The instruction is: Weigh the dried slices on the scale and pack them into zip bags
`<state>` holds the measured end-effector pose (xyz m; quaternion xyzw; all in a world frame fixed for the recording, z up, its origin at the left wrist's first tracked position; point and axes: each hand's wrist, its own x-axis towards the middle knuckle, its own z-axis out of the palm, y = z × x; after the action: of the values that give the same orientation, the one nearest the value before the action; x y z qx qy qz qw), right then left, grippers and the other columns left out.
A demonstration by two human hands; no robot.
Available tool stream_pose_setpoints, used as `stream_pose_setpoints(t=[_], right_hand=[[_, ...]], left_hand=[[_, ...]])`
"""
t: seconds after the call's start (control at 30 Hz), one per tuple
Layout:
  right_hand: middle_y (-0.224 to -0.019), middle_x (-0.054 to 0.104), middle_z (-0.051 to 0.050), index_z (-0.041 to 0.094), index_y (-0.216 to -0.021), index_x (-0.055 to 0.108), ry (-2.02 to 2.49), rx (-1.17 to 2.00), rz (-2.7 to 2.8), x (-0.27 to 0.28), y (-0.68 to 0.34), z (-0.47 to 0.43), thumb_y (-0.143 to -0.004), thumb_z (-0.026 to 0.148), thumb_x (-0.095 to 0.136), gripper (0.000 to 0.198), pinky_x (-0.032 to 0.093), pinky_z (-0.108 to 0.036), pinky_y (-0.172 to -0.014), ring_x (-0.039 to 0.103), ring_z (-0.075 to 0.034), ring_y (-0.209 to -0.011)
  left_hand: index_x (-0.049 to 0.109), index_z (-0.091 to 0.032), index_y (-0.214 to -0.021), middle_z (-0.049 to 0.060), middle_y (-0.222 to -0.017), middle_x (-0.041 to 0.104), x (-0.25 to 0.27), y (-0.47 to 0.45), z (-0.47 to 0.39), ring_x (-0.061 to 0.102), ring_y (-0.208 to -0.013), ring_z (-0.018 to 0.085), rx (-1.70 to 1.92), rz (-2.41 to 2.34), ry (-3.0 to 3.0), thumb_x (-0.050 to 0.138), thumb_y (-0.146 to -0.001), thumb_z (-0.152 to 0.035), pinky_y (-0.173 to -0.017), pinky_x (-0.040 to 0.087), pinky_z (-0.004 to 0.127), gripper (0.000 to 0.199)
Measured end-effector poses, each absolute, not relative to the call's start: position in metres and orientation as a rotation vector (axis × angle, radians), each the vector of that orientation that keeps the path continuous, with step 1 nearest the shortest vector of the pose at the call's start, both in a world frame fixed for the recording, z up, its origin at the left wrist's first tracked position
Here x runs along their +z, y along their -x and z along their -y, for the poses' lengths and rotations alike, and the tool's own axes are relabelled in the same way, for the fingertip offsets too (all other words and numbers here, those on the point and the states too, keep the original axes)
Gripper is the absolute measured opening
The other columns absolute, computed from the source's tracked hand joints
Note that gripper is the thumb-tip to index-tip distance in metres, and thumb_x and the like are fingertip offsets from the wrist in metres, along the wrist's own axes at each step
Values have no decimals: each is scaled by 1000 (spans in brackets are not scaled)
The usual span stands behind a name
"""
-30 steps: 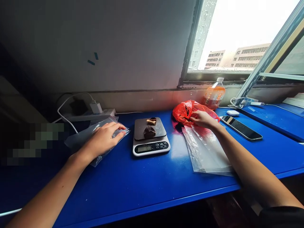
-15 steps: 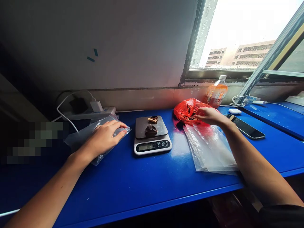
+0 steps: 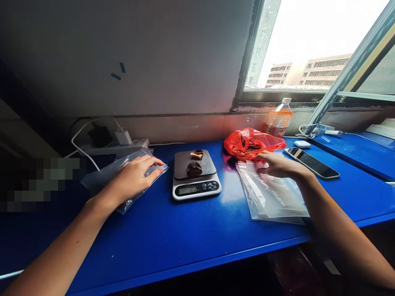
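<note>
My left hand (image 3: 135, 176) lies with fingers stretched over a clear plastic bag (image 3: 101, 174) on the blue table. To its right stands a white kitchen scale (image 3: 197, 197); its display reads what looks like 10.0. Two or so dark brown pieces that look like dried mushrooms rest on its plate: a rounded one (image 3: 194, 168) at the front and one with a pale stem (image 3: 197, 154) behind. My right hand (image 3: 277, 165), thumb and fingers apart, hovers over or touches the top of several clear zip bags (image 3: 268, 201). Just beyond it sits an open red plastic bag (image 3: 234, 144) with dark pieces inside.
An orange drink bottle (image 3: 279, 118) stands behind the red bag. A phone (image 3: 311, 163) and a white earphone case (image 3: 302, 144) lie at the right. A power strip (image 3: 138, 144) with a plugged-in charger (image 3: 123, 136) and cable is at the back left.
My right hand has come out of the red bag and moved toward me, down to the clear zip bags. My left hand stays on its plastic bag.
</note>
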<state>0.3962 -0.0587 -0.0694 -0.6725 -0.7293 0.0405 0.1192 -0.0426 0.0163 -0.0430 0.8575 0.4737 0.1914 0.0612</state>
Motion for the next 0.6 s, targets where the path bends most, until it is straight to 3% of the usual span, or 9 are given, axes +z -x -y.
stream_pose_setpoints(t=[0.17,0.37,0.6], right_hand=[[-89,69,-7,19,-83,63,2056,190,2148,-72,-403,55,-73,26,62,12,48,-30,-68,63,-21,-79],[-93,67,-7,20,-90,65,2007,163,2126,-78,-401,51,-69,24,67,21,48,-29,-70,62,-20,-84],[-91,64,-7,19,-83,65,2060,114,2125,-80,-398,47,-72,28,64,14,46,-28,-65,60,-18,-78]], left_hand=[[67,-25,-106,6,-118,67,-39,42,-12,61,-109,28,581,-1425,-2568,43,-86,-53,-96,46,42,42],[67,-25,-104,6,-117,67,-38,41,-12,61,-108,29,605,-1427,-2590,44,-84,-53,-96,46,42,41],[67,-25,-106,7,-118,67,-41,41,-13,60,-110,29,562,-1405,-2600,45,-84,-52,-96,45,44,42]])
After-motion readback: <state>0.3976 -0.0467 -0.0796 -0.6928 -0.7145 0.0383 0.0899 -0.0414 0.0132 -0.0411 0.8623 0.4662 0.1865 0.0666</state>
